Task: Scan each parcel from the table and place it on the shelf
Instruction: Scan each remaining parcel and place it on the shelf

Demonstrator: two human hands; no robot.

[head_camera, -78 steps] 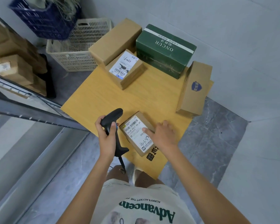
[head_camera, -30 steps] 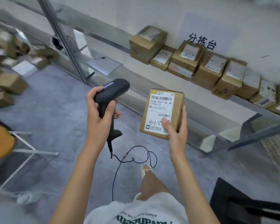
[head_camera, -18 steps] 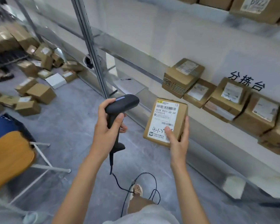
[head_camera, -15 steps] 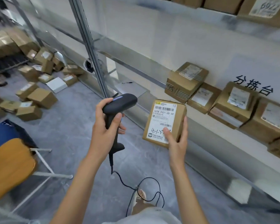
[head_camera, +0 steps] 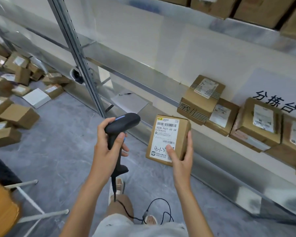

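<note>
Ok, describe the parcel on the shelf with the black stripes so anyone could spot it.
Find the metal shelf along the white wall. A row of brown parcels sits there; the striped parcel is the leftmost, the only one banded with black stripes.

Matt cardboard parcel (head_camera: 167, 137) with paper label, black plastic scanner (head_camera: 121, 124), metal shelf (head_camera: 229, 168)

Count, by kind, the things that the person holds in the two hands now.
Barcode scanner: 1, held in the left hand.
Cardboard parcel with a white label: 1, held in the right hand.
Total: 2.
</note>
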